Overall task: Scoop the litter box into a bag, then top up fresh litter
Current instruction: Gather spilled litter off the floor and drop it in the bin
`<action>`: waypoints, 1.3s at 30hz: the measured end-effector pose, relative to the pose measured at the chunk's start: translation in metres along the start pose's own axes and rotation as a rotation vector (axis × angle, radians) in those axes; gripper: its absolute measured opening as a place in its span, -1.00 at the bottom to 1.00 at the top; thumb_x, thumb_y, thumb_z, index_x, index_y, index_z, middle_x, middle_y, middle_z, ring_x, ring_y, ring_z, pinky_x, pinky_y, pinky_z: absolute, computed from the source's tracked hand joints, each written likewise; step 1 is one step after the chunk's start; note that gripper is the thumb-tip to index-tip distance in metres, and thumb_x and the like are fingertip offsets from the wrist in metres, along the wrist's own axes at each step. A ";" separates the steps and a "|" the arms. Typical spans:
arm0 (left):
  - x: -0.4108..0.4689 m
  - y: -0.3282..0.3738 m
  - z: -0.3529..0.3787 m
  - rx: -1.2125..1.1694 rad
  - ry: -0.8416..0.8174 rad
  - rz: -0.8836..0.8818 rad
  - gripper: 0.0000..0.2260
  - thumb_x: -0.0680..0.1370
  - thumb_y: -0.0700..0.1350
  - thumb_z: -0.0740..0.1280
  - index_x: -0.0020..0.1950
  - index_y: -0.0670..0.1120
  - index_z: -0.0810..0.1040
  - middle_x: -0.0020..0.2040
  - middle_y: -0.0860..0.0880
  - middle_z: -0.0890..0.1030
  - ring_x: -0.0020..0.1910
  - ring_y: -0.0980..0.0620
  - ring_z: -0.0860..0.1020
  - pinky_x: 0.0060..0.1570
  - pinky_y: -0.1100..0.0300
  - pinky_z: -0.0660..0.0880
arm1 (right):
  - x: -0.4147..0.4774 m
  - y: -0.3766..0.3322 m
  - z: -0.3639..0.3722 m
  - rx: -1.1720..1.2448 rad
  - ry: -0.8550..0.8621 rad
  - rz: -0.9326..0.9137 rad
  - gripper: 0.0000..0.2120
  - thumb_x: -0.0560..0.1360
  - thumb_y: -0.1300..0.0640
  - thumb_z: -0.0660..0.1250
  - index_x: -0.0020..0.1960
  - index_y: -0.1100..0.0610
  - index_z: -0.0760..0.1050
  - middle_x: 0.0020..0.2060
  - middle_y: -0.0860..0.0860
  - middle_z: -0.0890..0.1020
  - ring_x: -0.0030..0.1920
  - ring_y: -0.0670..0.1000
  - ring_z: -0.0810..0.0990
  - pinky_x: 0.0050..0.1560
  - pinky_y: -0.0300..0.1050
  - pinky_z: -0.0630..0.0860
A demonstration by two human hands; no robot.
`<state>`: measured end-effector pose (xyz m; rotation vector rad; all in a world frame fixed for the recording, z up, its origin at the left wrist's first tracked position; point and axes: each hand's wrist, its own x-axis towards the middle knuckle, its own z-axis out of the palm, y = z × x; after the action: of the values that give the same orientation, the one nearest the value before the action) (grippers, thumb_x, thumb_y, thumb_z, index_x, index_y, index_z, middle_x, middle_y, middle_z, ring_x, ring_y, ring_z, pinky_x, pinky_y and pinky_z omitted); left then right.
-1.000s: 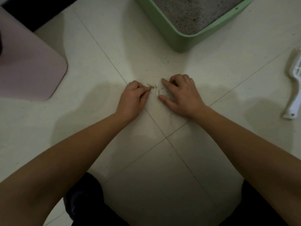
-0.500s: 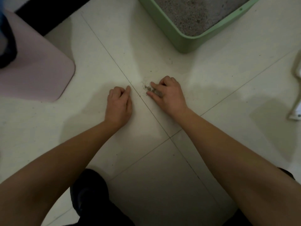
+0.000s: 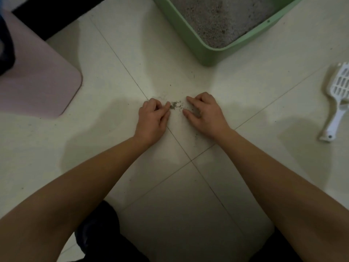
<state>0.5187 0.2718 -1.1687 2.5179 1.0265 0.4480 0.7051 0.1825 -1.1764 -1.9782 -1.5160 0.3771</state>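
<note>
L hand [image 3: 153,118] is now touching the spilled litter [image 3: 175,105]; half a sec ago it was resting apart, & R hand [image 3: 205,112] is now sitting just beside the pile, not on it.

Both hands are working low on the floor [image 3: 117,148], one each side of the small grey pile. L grip is looking narrow, fingers curled, tip on the grains; can't tell if it's pinching any. R grip is holding nothing, thumb & pointer stretched out. Litter box [image 3: 207,53] is sitting near, up ahead. Scoop [image 3: 338,99] is lying well off to the R. I'm seeing no bag. Prob best: be pushing w/ finger sides, slow & flat, into one heap, keeping grains out of the tile line [image 3: 132,72] beside it, then lifting the heap.
</note>
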 end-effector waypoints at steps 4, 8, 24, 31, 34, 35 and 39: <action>0.001 0.003 -0.002 -0.031 -0.023 0.006 -0.72 0.58 -0.12 0.30 0.28 -0.10 0.58 -0.10 -0.11 0.46 -0.12 -0.09 0.42 -0.11 0.05 0.39 | 0.000 0.000 0.006 -0.014 0.037 -0.039 -0.55 0.49 -0.07 0.37 0.20 0.25 0.62 -0.12 0.14 0.54 -0.11 0.13 0.52 -0.02 -0.11 0.45; -0.004 0.000 -0.008 -0.041 -0.014 -0.087 -0.64 0.55 -0.26 0.25 0.35 -0.24 0.48 -0.06 -0.17 0.50 -0.04 -0.07 0.41 0.02 0.21 0.34 | 0.002 -0.003 0.011 -0.045 0.004 -0.070 -0.51 0.47 -0.15 0.39 0.23 0.17 0.62 -0.11 0.12 0.52 -0.12 0.13 0.50 -0.06 -0.02 0.46; -0.003 -0.002 -0.015 -0.074 0.035 -0.349 -0.63 0.49 -0.25 0.19 0.28 -0.28 0.53 -0.06 -0.19 0.51 -0.01 -0.14 0.46 0.05 0.29 0.31 | 0.019 -0.033 0.035 0.075 0.028 -0.006 -0.88 0.44 0.12 0.48 -0.13 0.18 0.69 -0.24 0.09 0.59 -0.21 0.14 0.54 -0.15 -0.01 0.48; -0.002 0.005 0.002 -0.019 -0.004 -0.126 -0.65 0.57 -0.07 0.30 0.26 -0.25 0.54 -0.09 -0.14 0.46 -0.07 -0.06 0.40 0.00 0.24 0.32 | 0.019 -0.013 0.007 -0.034 -0.032 -0.076 -0.86 0.48 0.16 0.42 -0.11 0.25 0.66 -0.24 0.18 0.63 -0.21 0.21 0.59 -0.12 -0.02 0.55; -0.001 0.015 0.014 -0.046 0.084 -0.156 -0.71 0.57 -0.07 0.31 0.19 -0.23 0.60 -0.13 -0.12 0.45 -0.11 -0.04 0.39 -0.04 0.16 0.36 | 0.003 0.007 -0.016 -0.058 0.044 -0.013 -0.85 0.50 0.15 0.41 -0.10 0.25 0.67 -0.21 0.15 0.65 -0.18 0.17 0.61 -0.09 -0.05 0.55; 0.000 0.016 0.016 -0.062 0.120 -0.164 -0.75 0.57 -0.11 0.33 0.14 -0.24 0.62 -0.15 -0.12 0.45 -0.14 -0.06 0.40 -0.08 0.13 0.40 | 0.000 0.011 -0.020 -0.062 0.065 -0.014 -0.85 0.49 0.16 0.42 -0.10 0.26 0.67 -0.22 0.15 0.65 -0.19 0.16 0.60 -0.09 -0.05 0.54; 0.006 0.015 0.015 -0.082 0.154 -0.187 -0.83 0.56 -0.17 0.35 -0.07 -0.26 0.66 -0.23 -0.12 0.48 -0.22 -0.08 0.44 -0.19 0.16 0.41 | 0.000 0.012 -0.016 -0.037 0.074 0.022 -0.86 0.50 0.16 0.43 -0.08 0.25 0.66 -0.20 0.15 0.65 -0.17 0.15 0.60 -0.05 -0.08 0.50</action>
<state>0.5381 0.2630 -1.1739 2.3180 1.2616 0.6224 0.7235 0.1763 -1.1709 -2.0160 -1.4656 0.2836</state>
